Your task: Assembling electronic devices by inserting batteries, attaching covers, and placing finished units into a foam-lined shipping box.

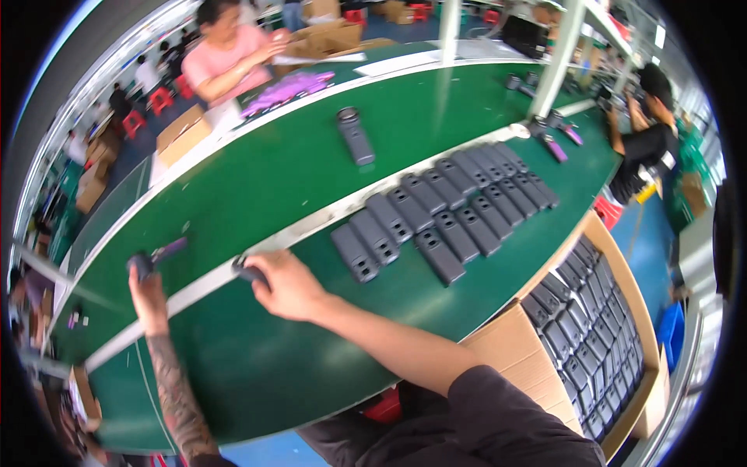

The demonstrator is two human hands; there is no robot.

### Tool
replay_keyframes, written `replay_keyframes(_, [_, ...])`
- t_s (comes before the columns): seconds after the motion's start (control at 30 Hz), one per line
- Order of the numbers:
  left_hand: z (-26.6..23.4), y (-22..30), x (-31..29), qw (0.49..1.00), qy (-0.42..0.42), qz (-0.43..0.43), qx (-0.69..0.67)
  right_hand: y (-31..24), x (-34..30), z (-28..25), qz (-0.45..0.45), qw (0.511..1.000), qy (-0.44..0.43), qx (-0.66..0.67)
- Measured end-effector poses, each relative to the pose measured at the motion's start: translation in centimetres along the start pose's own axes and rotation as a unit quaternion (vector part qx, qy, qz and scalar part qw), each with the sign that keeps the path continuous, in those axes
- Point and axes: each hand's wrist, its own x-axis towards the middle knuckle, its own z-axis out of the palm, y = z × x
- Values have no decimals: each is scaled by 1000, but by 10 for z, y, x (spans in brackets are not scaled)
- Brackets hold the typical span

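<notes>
My left hand [148,296], at the left of the green table, is closed round the dark round head of a handheld device [140,266]. A purple inner part [171,249] sticks out from that head toward the right. My right hand [289,286] grips a small dark grey casing [250,272] near the white strip; the fingers cover much of it. To its right, several long dark grey casings [381,218] with small holes at one end lie side by side in two slanting rows. Beyond the strip lies a whole grey device [355,138] with a round head.
An open cardboard box [498,342] packed with grey casings stands at the right. The white strip [206,289] runs along the green table [233,373]. Across it, a person in pink [233,62] is beside purple parts [288,92]. Another person [650,140] works far right near a white post [559,62].
</notes>
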Motion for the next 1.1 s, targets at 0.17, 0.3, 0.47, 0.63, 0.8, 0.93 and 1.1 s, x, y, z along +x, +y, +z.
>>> replay_keyframes(0.17, [89,-6,-112,983,-54,-87,-150,-9,-17,-51,-31,994,91,47])
replay_keyframes(0.3, [118,-43,-156,980,-31,-103,-167,-12,-27,-31,-124,988,76,51])
replay_keyframes(0.47, [126,-68,-171,969,-56,-143,-194,-12,-35,-33,-188,981,53,-6])
replay_keyframes(0.63, [143,-78,-183,972,-86,-136,-173,-9,-43,-39,-159,986,19,-42])
replay_keyframes(0.8, [150,-82,-185,969,-141,-139,-145,-2,-45,-47,-159,983,30,-81])
replay_keyframes(0.93, [138,-96,-186,972,-188,3,141,-11,-43,-52,-121,992,3,-29])
replay_keyframes(1.1, [150,-85,-190,963,-223,-25,147,-16,-36,-66,130,981,-112,95])
